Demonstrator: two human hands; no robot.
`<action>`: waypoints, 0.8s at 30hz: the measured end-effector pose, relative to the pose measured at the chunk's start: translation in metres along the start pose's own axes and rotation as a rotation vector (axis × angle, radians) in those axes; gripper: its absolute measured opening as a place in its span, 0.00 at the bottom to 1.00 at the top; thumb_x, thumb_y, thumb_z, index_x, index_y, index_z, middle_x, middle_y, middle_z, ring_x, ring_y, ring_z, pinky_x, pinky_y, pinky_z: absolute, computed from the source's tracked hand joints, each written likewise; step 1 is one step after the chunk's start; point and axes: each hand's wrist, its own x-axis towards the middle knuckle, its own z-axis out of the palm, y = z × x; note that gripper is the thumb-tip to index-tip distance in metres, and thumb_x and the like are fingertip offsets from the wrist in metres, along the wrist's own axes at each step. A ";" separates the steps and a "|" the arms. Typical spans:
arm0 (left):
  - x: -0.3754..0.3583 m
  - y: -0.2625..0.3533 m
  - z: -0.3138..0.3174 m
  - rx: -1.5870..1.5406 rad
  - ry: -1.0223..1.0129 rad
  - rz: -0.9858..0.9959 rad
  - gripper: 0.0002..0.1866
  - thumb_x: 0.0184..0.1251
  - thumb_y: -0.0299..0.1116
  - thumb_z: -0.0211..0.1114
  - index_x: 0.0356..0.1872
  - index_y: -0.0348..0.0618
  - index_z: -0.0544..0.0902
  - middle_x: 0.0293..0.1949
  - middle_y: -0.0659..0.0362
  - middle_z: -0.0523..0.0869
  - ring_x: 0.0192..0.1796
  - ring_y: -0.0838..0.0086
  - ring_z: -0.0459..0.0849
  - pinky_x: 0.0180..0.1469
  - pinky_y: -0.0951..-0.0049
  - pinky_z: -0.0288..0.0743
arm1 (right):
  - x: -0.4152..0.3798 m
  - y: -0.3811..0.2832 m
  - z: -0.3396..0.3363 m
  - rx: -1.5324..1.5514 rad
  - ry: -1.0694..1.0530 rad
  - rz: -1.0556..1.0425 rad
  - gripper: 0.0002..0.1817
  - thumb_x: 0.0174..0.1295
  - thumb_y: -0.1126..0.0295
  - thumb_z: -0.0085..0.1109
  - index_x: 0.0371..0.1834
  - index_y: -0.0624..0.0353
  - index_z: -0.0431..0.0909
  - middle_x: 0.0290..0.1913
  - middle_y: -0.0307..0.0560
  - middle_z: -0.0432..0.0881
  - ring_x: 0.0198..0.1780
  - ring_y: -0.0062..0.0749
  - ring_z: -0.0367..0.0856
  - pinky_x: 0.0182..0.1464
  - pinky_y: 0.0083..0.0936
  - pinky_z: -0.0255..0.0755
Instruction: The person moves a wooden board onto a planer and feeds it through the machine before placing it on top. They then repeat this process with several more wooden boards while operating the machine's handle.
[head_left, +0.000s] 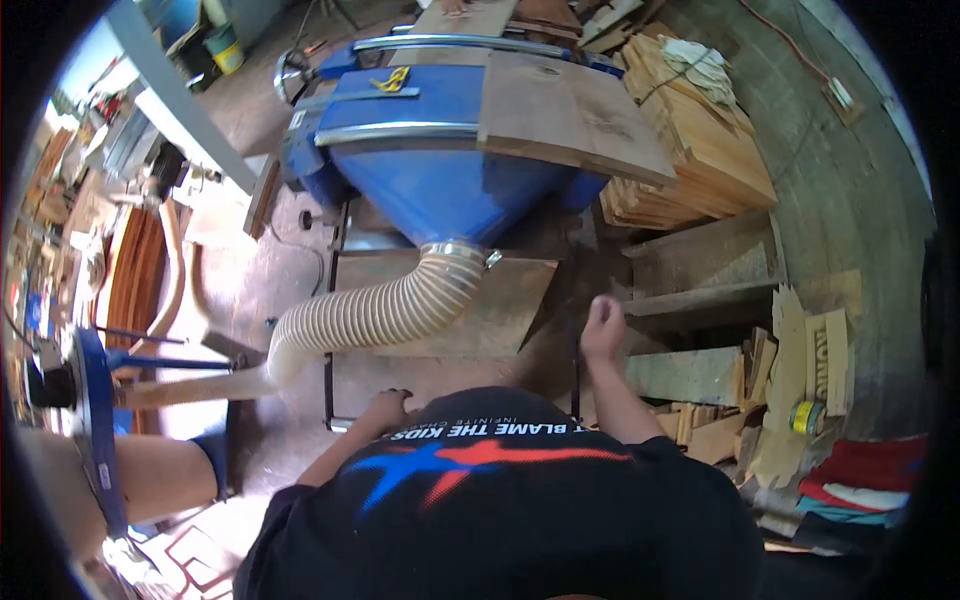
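My left hand (388, 408) hangs low in front of my black shirt, its fingers slightly apart with nothing seen in them. To the right, my right hand (603, 328) is raised with curled fingers, and no object shows in it. Neither hand touches the blue machine (430, 190) in front of me. A wide brown board (570, 110) lies across the machine's top right. Yellow-handled item (392, 79) rests on its blue top. From the machine's funnel, a ribbed hose (375, 312) curves down to the left.
Part of another person's hand (453, 6) is at a far board (465, 20). Stacked boards (700, 150) stand right of the machine, with offcuts (700, 375) nearer me. A blue-framed dust collector (92, 430) is at left. A flat panel (500, 300) lies beneath the hose.
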 end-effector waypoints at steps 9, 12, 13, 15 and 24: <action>0.044 -0.038 0.023 0.070 0.058 -0.035 0.32 0.70 0.61 0.58 0.59 0.43 0.83 0.55 0.46 0.87 0.60 0.50 0.83 0.67 0.58 0.73 | -0.093 0.028 -0.020 -0.412 -0.418 0.287 0.36 0.72 0.45 0.55 0.72 0.62 0.66 0.53 0.66 0.85 0.57 0.60 0.83 0.59 0.45 0.75; 0.060 -0.067 0.031 0.252 -0.162 -0.049 0.33 0.70 0.63 0.56 0.60 0.45 0.84 0.58 0.49 0.86 0.63 0.52 0.82 0.68 0.57 0.71 | -0.094 0.028 -0.023 -0.442 -0.441 0.295 0.36 0.72 0.44 0.54 0.71 0.62 0.68 0.54 0.67 0.85 0.58 0.60 0.83 0.59 0.44 0.75; 0.062 -0.068 0.027 0.279 -0.243 -0.065 0.33 0.70 0.63 0.56 0.60 0.46 0.84 0.59 0.49 0.86 0.64 0.52 0.81 0.69 0.58 0.71 | -0.096 0.028 -0.023 -0.459 -0.434 0.291 0.36 0.72 0.44 0.54 0.70 0.62 0.69 0.54 0.67 0.85 0.57 0.60 0.83 0.59 0.44 0.75; 0.061 -0.069 0.024 0.239 -0.207 -0.076 0.32 0.71 0.62 0.56 0.58 0.45 0.85 0.61 0.48 0.84 0.66 0.53 0.79 0.69 0.58 0.71 | -0.100 0.039 -0.022 -0.442 -0.406 0.272 0.36 0.71 0.42 0.54 0.69 0.61 0.71 0.54 0.68 0.85 0.57 0.61 0.83 0.60 0.45 0.75; 0.034 -0.051 0.008 -0.022 0.011 -0.142 0.29 0.71 0.59 0.58 0.55 0.44 0.85 0.59 0.48 0.85 0.65 0.53 0.80 0.69 0.59 0.71 | -0.105 0.045 -0.021 -0.377 -0.427 0.285 0.36 0.68 0.40 0.57 0.66 0.60 0.75 0.53 0.68 0.85 0.58 0.61 0.83 0.61 0.45 0.74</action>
